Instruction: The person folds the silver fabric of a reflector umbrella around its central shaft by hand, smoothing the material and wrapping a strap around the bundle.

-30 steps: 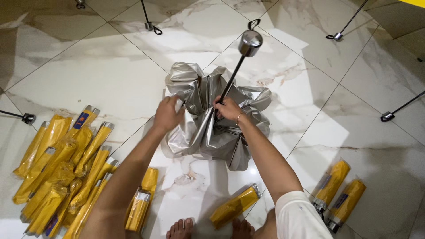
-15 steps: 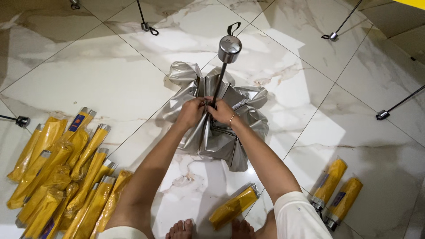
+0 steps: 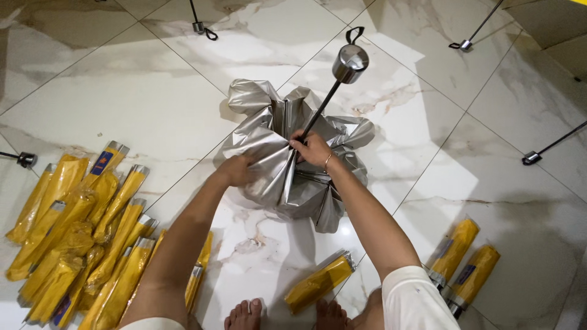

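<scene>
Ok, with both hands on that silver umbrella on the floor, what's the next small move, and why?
Probably smooth the next loose panel flat against the shaft. The silver folding umbrella canopy is only partly gathered: its upper folds puff outward, while the left hand presses the near panels and the right hand pinches fabric at the thin dark metal shaft. The shiny round handle points away.

White short sleeves, thin bracelet, bare feet

The left hand has slid from the shaft down (leftward) onto the silver canopy.
</scene>
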